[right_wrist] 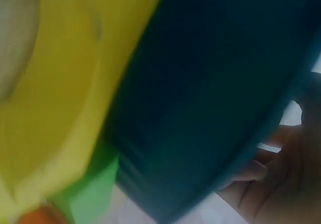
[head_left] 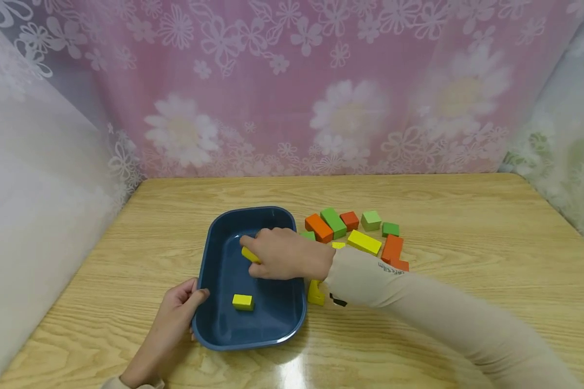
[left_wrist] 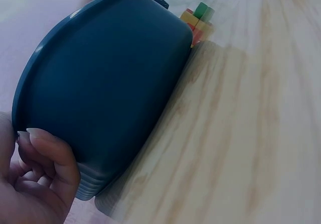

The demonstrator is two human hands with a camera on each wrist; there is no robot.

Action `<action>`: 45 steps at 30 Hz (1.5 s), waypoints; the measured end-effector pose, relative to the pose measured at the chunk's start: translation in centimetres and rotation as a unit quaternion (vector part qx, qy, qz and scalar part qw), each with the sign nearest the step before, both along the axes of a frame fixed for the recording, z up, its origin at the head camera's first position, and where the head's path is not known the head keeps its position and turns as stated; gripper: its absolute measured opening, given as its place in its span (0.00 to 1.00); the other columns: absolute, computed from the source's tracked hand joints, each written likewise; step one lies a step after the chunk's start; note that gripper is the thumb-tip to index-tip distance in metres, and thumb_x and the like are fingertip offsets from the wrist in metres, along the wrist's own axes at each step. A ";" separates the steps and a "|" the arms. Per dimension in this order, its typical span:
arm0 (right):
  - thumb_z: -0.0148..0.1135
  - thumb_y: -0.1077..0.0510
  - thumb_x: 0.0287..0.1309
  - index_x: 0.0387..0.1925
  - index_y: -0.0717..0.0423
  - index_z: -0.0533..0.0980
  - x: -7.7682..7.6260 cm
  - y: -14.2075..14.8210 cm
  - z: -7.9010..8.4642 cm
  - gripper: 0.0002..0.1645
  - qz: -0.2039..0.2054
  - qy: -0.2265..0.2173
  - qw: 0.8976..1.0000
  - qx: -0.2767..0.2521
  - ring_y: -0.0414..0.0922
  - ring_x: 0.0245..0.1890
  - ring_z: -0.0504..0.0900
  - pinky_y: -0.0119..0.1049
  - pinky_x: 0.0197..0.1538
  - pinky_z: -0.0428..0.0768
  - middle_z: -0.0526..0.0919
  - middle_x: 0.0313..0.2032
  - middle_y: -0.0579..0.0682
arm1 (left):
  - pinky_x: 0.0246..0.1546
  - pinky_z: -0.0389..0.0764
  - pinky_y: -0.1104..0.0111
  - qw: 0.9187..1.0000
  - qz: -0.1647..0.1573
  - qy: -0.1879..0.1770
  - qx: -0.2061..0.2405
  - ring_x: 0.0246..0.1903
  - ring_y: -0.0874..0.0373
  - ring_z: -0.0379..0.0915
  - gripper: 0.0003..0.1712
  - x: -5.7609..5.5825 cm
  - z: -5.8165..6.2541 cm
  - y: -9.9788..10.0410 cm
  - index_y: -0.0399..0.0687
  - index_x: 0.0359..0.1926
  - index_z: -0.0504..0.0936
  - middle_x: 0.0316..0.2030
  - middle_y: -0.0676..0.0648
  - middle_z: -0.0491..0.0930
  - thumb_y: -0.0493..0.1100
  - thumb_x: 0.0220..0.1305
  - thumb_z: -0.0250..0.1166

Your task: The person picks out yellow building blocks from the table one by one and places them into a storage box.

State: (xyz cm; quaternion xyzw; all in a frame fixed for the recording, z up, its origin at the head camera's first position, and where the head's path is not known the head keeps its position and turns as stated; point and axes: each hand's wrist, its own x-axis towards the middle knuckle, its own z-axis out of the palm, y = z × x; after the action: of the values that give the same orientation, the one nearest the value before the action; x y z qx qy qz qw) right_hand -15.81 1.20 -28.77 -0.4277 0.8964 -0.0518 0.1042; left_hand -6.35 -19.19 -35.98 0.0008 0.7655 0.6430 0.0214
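Observation:
A dark blue tray (head_left: 224,346) stands on the table with a small yellow block (head_left: 243,302) lying in its near part. At its left rim my left hand (head_left: 177,308) grips the wall, thumb over the edge and fingers outside. The left wrist view shows curled fingers (left_wrist: 52,158) against the tray's outer side (left_wrist: 105,78). Above the tray's floor, my right hand (head_left: 284,254) pinches another yellow block (head_left: 250,255), partly covered by the fingers. Close to the right wrist camera is a blurred yellow block with a curved cutout (right_wrist: 75,113), beside the tray.
Right of the tray lie several loose blocks: orange (head_left: 319,228), green (head_left: 333,222), red (head_left: 350,220), light green (head_left: 371,220) and a long yellow one (head_left: 364,242). My right forearm hides part of the pile. A flowered pink curtain (head_left: 272,97) hangs behind the wooden table (head_left: 448,216).

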 end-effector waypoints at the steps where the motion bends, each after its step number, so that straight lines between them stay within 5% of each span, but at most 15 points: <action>1: 0.56 0.49 0.57 0.59 0.53 0.66 0.1 -0.2 -0.2 0.29 0.004 -0.011 1.000 0.003 0.41 0.22 0.72 0.28 0.23 0.72 0.73 0.25 0.46 | 0.03 0.56 0.59 1.000 -0.001 0.000 0.001 0.04 0.63 0.57 0.15 0.0 0.0 0.0 0.36 0.19 0.60 0.07 0.55 0.62 0.30 0.63 0.48; 15: 0.57 0.49 0.57 0.57 0.51 0.66 0.8 -0.9 -3.6 0.27 0.038 -0.067 0.997 0.027 0.40 0.25 0.73 0.30 0.25 0.72 0.73 0.26 0.45 | 0.03 0.54 0.58 1.000 -0.001 0.003 0.007 0.04 0.63 0.56 0.15 0.0 -0.2 0.0 0.35 0.19 0.60 0.07 0.55 0.62 0.30 0.64 0.48; 35: 0.57 0.50 0.56 0.58 0.51 0.66 0.8 -0.7 -3.8 0.27 0.047 -0.058 0.997 0.018 0.40 0.22 0.71 0.28 0.22 0.70 0.71 0.24 0.45 | 0.03 0.55 0.58 1.000 -0.004 0.009 0.004 0.04 0.63 0.56 0.15 0.0 -0.1 -0.1 0.34 0.19 0.60 0.07 0.55 0.62 0.30 0.64 0.48; 45: 0.55 0.49 0.59 0.59 0.49 0.68 0.9 0.3 -2.0 0.27 0.042 -0.003 0.999 -0.013 0.40 0.32 0.73 0.32 0.35 0.79 0.77 0.42 0.48 | 0.01 0.60 0.67 1.000 -0.012 0.012 -0.002 0.04 0.64 0.58 0.16 0.0 0.0 -0.2 0.26 0.21 0.59 0.07 0.53 0.63 0.31 0.64 0.48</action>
State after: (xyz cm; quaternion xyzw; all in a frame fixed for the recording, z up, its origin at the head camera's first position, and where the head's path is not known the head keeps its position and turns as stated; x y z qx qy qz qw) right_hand -14.93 1.54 -30.78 -0.4662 0.8766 -0.0599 0.1036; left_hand -6.32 -19.42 -35.94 0.0178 0.7668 0.6413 0.0203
